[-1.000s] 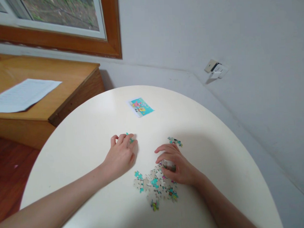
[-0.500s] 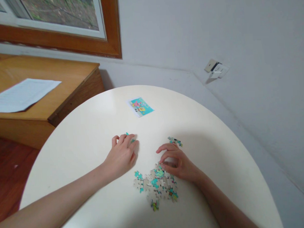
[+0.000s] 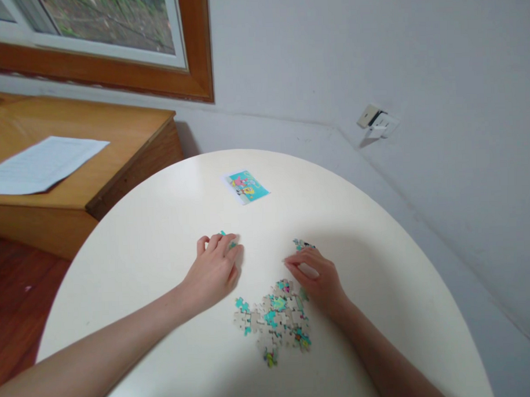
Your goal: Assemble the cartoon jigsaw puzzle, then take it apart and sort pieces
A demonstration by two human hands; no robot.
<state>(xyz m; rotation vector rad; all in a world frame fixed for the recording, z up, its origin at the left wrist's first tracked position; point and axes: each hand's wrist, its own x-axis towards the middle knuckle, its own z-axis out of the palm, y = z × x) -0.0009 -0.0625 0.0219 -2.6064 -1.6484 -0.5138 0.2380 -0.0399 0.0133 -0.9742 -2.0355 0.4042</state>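
Observation:
My left hand [image 3: 217, 264] rests on the table, fingers curled over a few turquoise puzzle pieces [image 3: 232, 244] that it mostly covers. My right hand [image 3: 315, 275] is closed in a pinch, with a small pale puzzle piece [image 3: 284, 260] showing at the fingertips. Just below it lies a loose pile of jigsaw pieces [image 3: 271, 320], many grey side up, others turquoise, yellow or pink. Beyond the right knuckles is a small cluster of puzzle pieces [image 3: 302, 243], partly hidden by the hand.
A cartoon picture card [image 3: 248, 186] lies toward the far side of the round white table [image 3: 161, 219]. At the left stands a wooden desk [image 3: 127, 125] with a paper sheet [image 3: 46, 162]. A wall socket with a plug [image 3: 378, 124] is at the right, below it the wall's ledge line.
My right hand has lifted off the pile and moved slightly away from me, its fingers closing into a pinch on a piece. The left hand stays in place.

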